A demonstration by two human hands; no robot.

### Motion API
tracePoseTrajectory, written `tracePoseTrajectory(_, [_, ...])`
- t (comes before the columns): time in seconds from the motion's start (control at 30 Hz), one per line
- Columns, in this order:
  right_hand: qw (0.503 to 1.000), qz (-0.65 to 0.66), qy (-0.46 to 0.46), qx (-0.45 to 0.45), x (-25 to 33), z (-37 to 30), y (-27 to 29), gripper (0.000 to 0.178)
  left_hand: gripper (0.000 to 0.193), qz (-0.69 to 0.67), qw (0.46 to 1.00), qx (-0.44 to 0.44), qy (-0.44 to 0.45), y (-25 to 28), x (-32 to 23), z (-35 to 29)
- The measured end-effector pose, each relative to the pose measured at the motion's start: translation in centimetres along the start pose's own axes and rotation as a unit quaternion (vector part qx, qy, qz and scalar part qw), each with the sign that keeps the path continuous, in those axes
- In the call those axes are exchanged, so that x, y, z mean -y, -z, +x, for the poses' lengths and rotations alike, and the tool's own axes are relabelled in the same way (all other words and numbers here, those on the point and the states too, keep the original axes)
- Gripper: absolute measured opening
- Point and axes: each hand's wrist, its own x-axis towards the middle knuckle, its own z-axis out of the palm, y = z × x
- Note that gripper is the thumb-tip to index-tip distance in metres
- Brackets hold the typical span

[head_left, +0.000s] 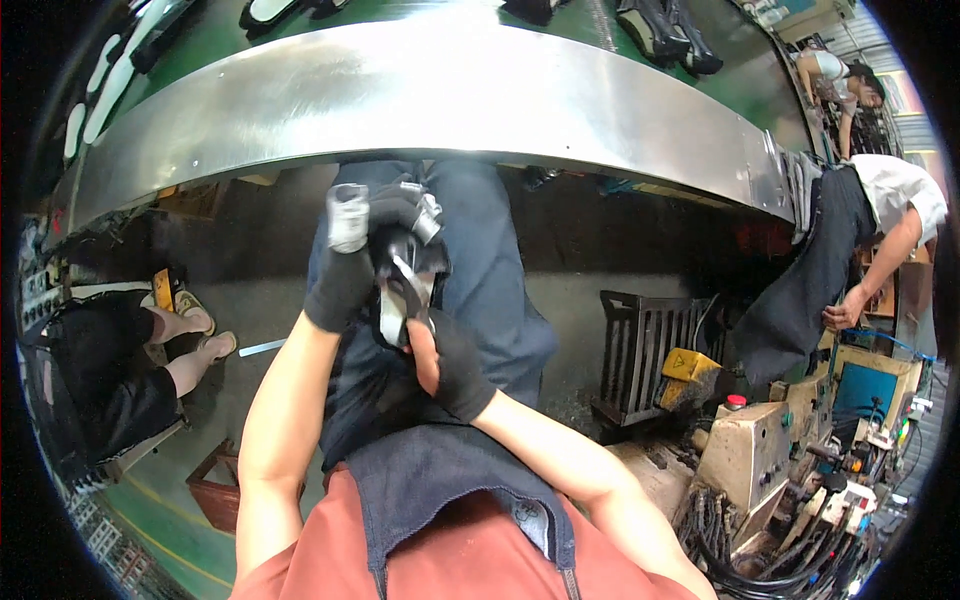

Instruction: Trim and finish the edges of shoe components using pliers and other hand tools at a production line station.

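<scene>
Over my lap I hold a black shoe (392,315) with a pale grey-white underside or lining. My left hand (345,280), in a dark glove, is closed round its far end. Around the left hand's fingers are a pale, blurred cylinder-shaped wrapping (348,218) and silvery pieces (430,218); I cannot tell exactly what they are. My right hand (450,365), in a black glove with bare fingertips, grips the near end of the shoe. The fingers hide part of the shoe.
A metal ledge (450,100) edges a green work surface (560,50) bearing several black shoes (655,30) and white sole-shaped pieces (120,75). Right are a dark slatted rack (650,345), a yellow pedal cover (688,366) and machinery (745,450). Other people sit left (110,370) and stand right (890,210).
</scene>
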Motion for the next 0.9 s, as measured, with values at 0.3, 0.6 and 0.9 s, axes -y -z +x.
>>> tracePoseTrajectory(0.3, [0.931, -0.147, 0.2, 0.268, -0.5, -10.2, 6.8, 0.037, 0.08, -0.144, 0.974, -0.108, 0.141, -6.2, -7.3, -11.5])
tracePoseTrajectory(0.6, [0.928, -0.191, 0.219, 0.235, -0.5, -9.5, 7.8, 0.043, 0.033, 0.141, 0.981, 0.068, 0.115, -4.2, -7.5, -10.3])
tracePoseTrajectory(0.9, [0.927, -0.157, 0.177, 0.292, -2.5, -8.9, 6.3, 0.048, 0.028, -0.054, 0.982, 0.003, 0.181, -4.5, -4.4, -9.5])
